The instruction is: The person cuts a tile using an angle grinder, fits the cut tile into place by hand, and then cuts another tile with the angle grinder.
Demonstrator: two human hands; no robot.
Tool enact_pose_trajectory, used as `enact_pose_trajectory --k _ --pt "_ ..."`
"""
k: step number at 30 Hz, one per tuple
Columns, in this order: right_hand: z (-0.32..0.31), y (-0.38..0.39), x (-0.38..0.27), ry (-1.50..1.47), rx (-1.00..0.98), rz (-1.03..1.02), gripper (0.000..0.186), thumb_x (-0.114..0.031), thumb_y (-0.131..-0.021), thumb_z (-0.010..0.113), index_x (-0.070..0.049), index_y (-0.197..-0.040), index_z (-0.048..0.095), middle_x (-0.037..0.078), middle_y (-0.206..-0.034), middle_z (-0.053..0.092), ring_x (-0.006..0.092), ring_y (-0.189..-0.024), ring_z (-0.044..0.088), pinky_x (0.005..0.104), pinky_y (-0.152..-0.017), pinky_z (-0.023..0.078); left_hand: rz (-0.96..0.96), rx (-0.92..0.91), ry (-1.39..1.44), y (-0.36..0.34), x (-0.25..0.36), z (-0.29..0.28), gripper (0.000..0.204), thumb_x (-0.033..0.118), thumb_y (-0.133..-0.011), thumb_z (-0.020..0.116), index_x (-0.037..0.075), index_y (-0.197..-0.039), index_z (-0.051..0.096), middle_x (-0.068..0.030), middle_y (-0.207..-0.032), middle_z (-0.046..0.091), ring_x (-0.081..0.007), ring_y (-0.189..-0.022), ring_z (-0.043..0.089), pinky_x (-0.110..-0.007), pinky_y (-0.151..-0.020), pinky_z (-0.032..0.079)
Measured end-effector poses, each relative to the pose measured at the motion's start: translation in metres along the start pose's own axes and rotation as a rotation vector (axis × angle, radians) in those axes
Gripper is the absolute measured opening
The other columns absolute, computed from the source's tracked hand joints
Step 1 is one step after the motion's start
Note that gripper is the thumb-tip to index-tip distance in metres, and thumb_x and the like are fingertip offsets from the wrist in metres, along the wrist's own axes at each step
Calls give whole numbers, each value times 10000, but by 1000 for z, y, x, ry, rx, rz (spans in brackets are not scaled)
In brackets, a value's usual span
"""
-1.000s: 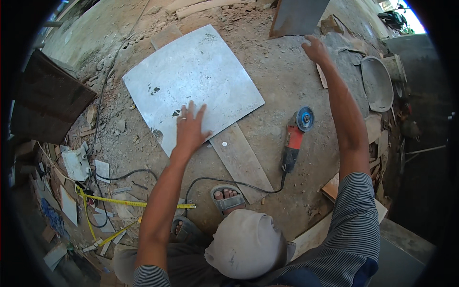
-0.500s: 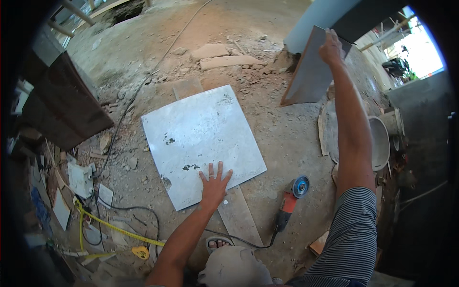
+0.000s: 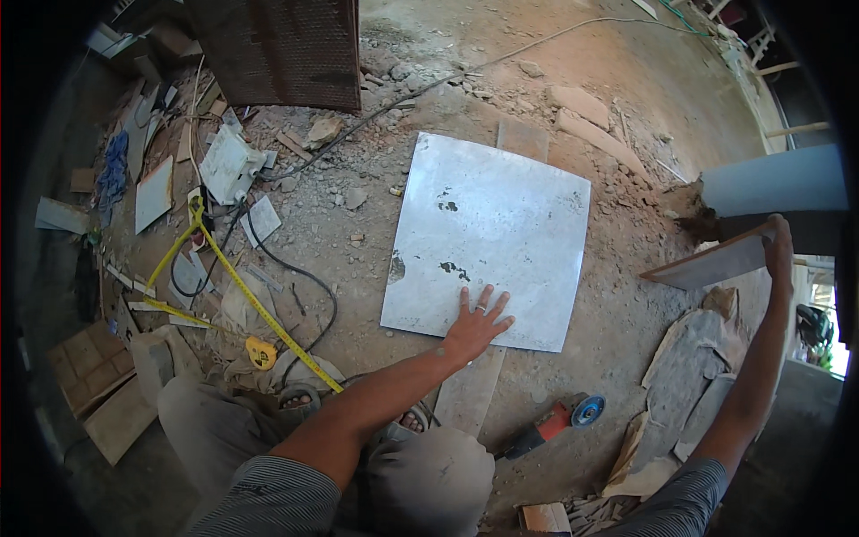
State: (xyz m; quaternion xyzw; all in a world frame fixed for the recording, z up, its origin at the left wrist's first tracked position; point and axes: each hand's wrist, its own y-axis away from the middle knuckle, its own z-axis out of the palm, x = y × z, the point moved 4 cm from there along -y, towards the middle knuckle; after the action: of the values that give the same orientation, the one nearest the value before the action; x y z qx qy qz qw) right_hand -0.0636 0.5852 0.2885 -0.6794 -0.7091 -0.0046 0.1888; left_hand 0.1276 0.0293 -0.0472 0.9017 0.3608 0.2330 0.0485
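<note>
the left hand (image 3: 476,331), fingers apart, should press evenly on the white tile (image 3: 501,233) lying over a strip (image 3: 467,392), while the right hand (image 3: 779,242), grip i cannot tell, steadies the tilted slab (image 3: 716,260).

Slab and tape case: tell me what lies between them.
In the head view, a stretch of yellow tape and a black cable lie between the slab and the tape case, on dusty ground.

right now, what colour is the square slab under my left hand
The square slab is pale grey with dark patches, best in head view.
</note>
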Motion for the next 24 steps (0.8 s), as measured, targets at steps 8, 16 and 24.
enact_pose_trajectory --k 8,16,24 --pt "-82 83 -87 159 -334 -220 178 -18 -697 646 -50 -865 596 103 -928 598 327 -917 539 418 -789 441 8 9 42 2 1 6 584 7 -868 473 241 -1401 430 -111 -1575 136 -408 -1434 119 -742 -1055 131" --pt "-134 142 -136 307 -415 -82 149 -126 -834 601 -37 -952 620 138 -896 599 340 -939 569 436 -806 460 -16 121 238 22 -1 9 597 123 -855 608 224 -1409 413 -136 -1561 171 -363 -1441 138 -703 -1084 101" --pt "-291 176 -191 -102 -481 63 319 -97 -856 512 20 -1117 654 162 -1086 667 266 -1067 609 358 -914 468 16 -80 1336 85 65 19 730 381 -865 654 115 -1456 320 -203 -1482 305 -381 -1353 328 -501 -1091 298"
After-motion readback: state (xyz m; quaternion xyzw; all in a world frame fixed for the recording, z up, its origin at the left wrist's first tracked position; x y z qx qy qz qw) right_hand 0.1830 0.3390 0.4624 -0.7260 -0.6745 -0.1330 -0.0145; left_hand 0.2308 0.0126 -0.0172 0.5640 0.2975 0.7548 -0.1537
